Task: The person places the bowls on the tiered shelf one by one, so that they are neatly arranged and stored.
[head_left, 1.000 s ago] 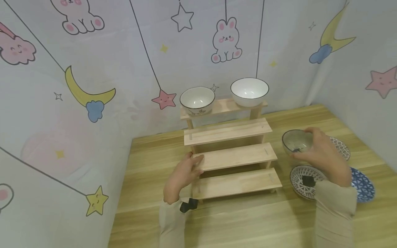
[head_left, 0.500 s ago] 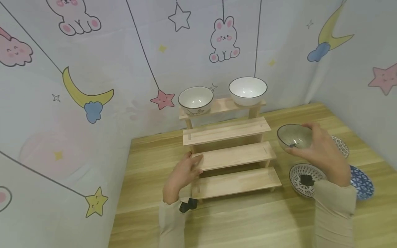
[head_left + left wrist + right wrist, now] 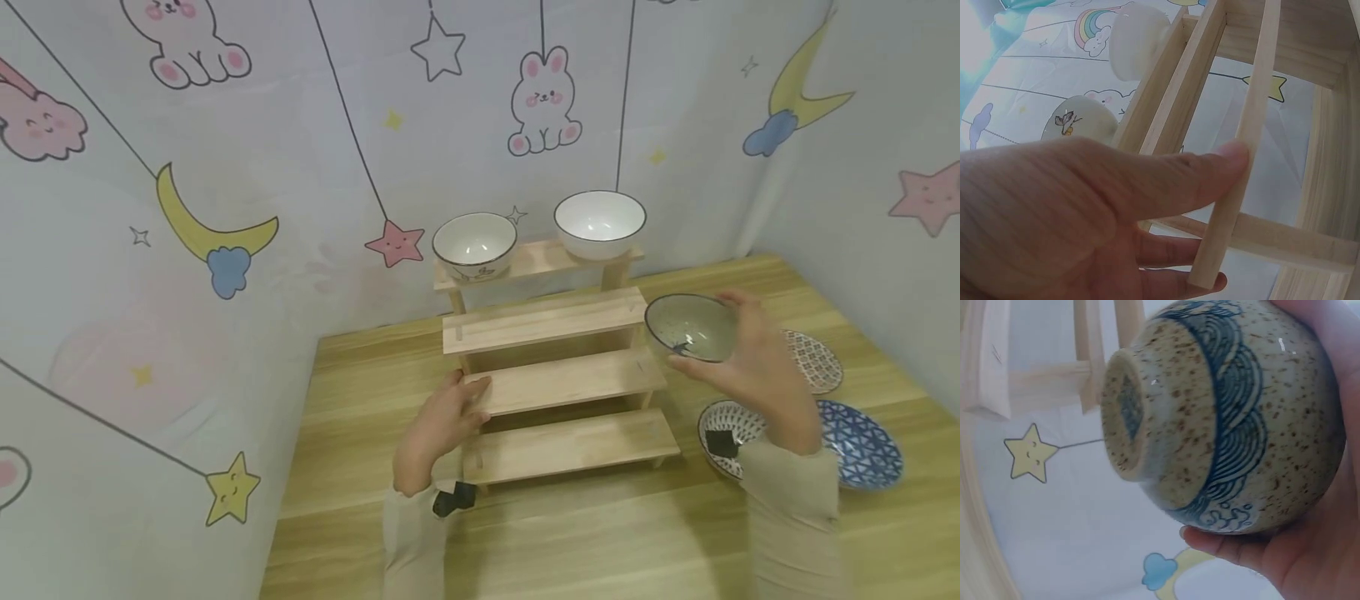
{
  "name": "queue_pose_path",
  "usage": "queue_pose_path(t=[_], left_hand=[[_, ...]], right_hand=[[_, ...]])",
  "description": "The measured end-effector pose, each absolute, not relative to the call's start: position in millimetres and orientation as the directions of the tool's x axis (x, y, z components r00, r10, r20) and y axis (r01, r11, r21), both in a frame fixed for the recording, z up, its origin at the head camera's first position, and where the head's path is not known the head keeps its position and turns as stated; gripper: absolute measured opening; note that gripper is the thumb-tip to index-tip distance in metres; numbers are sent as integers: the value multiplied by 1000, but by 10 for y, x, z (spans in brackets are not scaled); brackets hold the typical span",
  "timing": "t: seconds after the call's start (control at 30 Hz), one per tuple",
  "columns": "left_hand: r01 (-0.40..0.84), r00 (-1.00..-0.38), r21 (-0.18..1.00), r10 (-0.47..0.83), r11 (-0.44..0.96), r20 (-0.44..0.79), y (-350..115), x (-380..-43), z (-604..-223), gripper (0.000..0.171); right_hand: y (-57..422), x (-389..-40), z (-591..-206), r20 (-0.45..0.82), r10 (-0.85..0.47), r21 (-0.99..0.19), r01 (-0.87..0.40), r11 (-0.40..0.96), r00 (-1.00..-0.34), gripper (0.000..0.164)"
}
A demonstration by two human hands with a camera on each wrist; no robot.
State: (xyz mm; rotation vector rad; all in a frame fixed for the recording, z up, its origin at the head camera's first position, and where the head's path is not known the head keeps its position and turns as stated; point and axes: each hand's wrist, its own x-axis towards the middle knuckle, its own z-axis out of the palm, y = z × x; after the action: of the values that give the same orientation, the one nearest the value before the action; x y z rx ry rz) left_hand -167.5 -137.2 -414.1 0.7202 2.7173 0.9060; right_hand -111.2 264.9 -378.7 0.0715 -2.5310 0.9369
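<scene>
My right hand (image 3: pixel 765 375) grips a speckled grey-green bowl (image 3: pixel 690 327) by its side, raised beside the right end of a wooden step rack (image 3: pixel 555 382). In the right wrist view the same bowl (image 3: pixel 1210 419) shows a blue wave pattern and its foot ring. With thumb and fingers, my left hand (image 3: pixel 442 421) pinches the left end of the rack's second board from the front. The left wrist view shows the thumb (image 3: pixel 1229 159) on one face of that board and fingers behind it. Two white bowls, one on the left (image 3: pixel 475 243) and one on the right (image 3: pixel 600 223), sit on the top step.
Right of the rack lie a blue patterned plate (image 3: pixel 861 446), a dark-patterned dish (image 3: pixel 731 417) partly behind my right wrist, and a small patterned plate (image 3: pixel 813 360). Cartoon-printed cloth (image 3: pixel 337 125) hangs close behind the rack, above the wooden table (image 3: pixel 585 542).
My right hand has lifted the speckled bowl and carried it left toward the rack, uncovering more of the plates. My left hand keeps its place on the board.
</scene>
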Motion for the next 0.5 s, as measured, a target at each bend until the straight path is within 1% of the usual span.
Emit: queue_pose_path(t=[0.27, 0.33, 0.5], left_hand=[[400, -862, 600, 506, 693, -9, -1389, -1674, -4140, 54], [401, -862, 601, 507, 692, -8, -1391, -1673, -4139, 54], [396, -860, 602, 509, 693, -21, -1384, -1666, -4137, 54]], right_hand=[[2517, -1223, -3806, 483, 71, -604, -273, 749, -873, 108], [2485, -1253, -3824, 515, 68, -595, -299, 746, -855, 108], [2391, -1346, -3896, 623, 45, -560, -405, 722, -781, 108]])
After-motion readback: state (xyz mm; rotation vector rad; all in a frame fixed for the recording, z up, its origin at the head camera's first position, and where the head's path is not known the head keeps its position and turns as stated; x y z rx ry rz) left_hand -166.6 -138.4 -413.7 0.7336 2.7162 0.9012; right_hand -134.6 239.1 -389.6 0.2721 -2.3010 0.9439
